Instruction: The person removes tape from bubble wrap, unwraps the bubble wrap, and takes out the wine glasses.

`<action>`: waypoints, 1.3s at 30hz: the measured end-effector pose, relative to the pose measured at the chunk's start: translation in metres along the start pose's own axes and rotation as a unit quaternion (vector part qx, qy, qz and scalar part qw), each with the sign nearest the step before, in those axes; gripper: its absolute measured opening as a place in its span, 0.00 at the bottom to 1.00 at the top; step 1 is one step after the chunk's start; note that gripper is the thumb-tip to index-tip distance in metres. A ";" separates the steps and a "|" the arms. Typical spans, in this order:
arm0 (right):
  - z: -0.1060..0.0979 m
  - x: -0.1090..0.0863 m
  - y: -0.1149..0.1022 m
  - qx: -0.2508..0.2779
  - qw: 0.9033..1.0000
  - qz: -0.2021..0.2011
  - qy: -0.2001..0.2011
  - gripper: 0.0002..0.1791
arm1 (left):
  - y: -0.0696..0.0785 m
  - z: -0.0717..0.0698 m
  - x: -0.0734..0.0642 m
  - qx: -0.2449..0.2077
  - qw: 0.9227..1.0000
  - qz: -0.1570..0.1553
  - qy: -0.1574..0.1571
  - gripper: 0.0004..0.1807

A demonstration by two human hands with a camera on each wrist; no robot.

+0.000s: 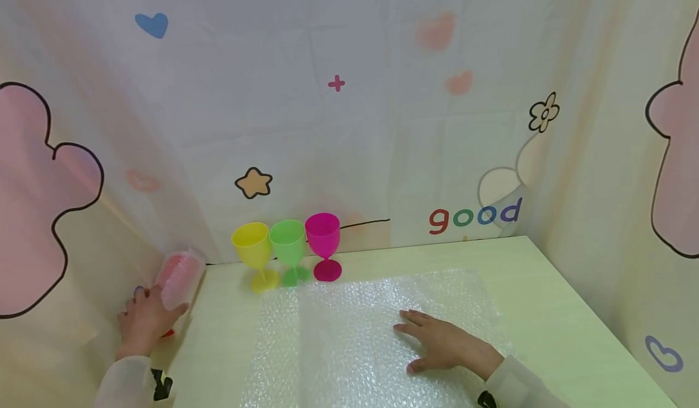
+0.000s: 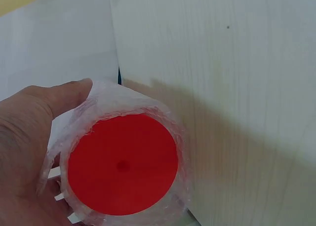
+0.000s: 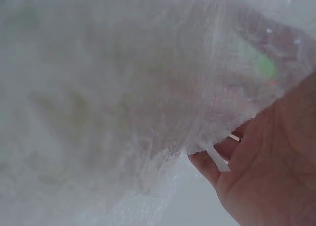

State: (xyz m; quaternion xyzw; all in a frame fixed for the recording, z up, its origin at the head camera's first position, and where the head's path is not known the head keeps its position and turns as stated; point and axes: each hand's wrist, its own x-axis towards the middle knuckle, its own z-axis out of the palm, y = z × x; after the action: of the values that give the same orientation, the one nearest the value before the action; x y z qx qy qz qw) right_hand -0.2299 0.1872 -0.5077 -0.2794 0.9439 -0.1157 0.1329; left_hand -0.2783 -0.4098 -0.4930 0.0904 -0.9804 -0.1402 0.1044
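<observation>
At the table's left edge my left hand (image 1: 144, 320) grips a bubble-wrapped red cup (image 1: 180, 277) lying on its side, thumb on one side and fingers on the other. Its round red base (image 2: 123, 164) faces the left wrist camera, ringed by clear wrap. Over a spread sheet of bubble wrap (image 1: 349, 347), my right hand (image 1: 442, 341) has its fingers apart and extended. Blurred wrap (image 3: 123, 87) fills most of the right wrist view and hides part of the fingers.
Yellow (image 1: 253, 247), green (image 1: 289, 244) and magenta (image 1: 323, 235) goblets stand upright in a row at the back of the pale table (image 1: 546, 323), just beyond the sheet. A printed curtain (image 1: 355, 141) hangs behind and along both sides.
</observation>
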 end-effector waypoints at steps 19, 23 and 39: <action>0.000 -0.002 0.001 -0.020 0.999 -0.024 0.014 0.46 | -0.004 0.005 -0.004 -0.066 0.996 0.001 -0.057 0.54; 0.000 -0.001 0.002 -0.015 1.000 -0.023 0.013 0.46 | 0.002 0.003 -0.011 -0.068 0.997 0.000 -0.047 0.54; -0.001 0.001 0.000 -0.007 1.000 -0.003 -0.002 0.46 | 0.049 -0.032 -0.052 -0.059 0.997 0.019 0.043 0.54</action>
State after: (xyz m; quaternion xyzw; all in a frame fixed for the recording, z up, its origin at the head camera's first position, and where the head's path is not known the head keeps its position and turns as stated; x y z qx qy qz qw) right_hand -0.2307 0.1869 -0.5068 -0.2836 0.9435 -0.1091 0.1320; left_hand -0.2280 -0.3611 -0.4574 0.0718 -0.9666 -0.1915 0.1545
